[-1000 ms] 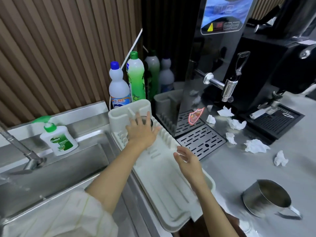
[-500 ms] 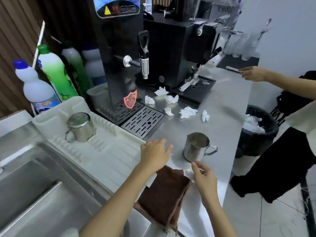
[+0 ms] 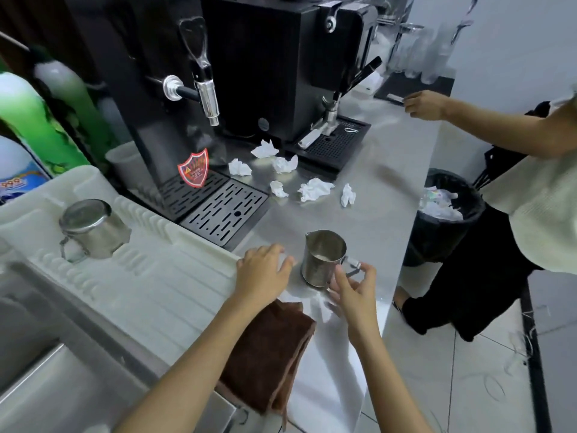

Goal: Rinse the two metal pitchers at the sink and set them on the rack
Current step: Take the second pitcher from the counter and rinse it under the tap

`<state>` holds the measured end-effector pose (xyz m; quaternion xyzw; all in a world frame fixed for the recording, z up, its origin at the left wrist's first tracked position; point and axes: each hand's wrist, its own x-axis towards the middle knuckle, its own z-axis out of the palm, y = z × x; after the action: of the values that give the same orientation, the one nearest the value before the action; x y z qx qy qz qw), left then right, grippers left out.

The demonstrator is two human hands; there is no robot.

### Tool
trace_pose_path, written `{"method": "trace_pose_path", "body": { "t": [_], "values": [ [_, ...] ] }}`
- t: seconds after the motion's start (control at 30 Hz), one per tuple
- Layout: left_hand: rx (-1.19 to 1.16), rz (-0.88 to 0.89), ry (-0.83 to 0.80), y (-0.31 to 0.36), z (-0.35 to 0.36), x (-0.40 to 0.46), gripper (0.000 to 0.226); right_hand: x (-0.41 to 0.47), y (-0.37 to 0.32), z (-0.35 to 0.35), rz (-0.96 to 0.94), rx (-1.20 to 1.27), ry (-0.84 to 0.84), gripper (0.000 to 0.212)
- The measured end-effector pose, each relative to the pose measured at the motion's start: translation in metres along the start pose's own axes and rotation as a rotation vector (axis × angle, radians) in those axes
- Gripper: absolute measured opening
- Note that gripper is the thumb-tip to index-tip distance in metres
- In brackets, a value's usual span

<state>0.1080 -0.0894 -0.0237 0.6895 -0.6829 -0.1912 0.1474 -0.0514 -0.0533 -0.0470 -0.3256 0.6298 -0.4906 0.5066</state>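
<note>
— Since half a second ago the right hand (image 3: 354, 289) has closed in from short of the upright pitcher (image 3: 324, 257) to its handle, fingers curled round the loop but not yet clamped, so I'd call it released. Left hand (image 3: 262, 271) has edged nearer too, lying spread and empty on the counter (image 3: 390, 170) just beside the pitcher.

— Materials, biggest first?

— Smooth steel counter; ridged white plastic rack (image 3: 150, 276); soft brown cloth (image 3: 265, 348) at the counter's edge. One pitcher (image 3: 90, 229) already sits upside down on the rack. The other stands on the counter between both hands, with pale residue at the bottom.

— How will it handle?

— Probably light, rigid and slick if wet. I'd take it by the handle, steadying the wall with the left.
</note>
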Motion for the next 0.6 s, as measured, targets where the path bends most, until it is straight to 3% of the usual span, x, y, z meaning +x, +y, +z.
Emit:
{"method": "trace_pose_path", "body": {
  "t": [0.07,0.2,0.33,0.6],
  "values": [
    [-0.02,-0.002,0.042,0.0,-0.002,0.002,0.037,-0.003,0.0,0.006,-0.017,-0.008,0.002,0.019],
    [-0.071,-0.035,0.137,-0.005,-0.016,0.001,0.035,-0.008,-0.003,0.023,-0.068,-0.079,-0.07,0.04],
    [-0.085,-0.092,0.21,-0.024,-0.037,-0.009,0.032,-0.016,-0.02,0.038,-0.146,-0.066,-0.138,0.036],
    [-0.087,-0.356,0.421,-0.11,-0.1,-0.083,0.033,-0.082,-0.051,0.12,-0.288,0.041,-0.51,0.025]
  ]
}}
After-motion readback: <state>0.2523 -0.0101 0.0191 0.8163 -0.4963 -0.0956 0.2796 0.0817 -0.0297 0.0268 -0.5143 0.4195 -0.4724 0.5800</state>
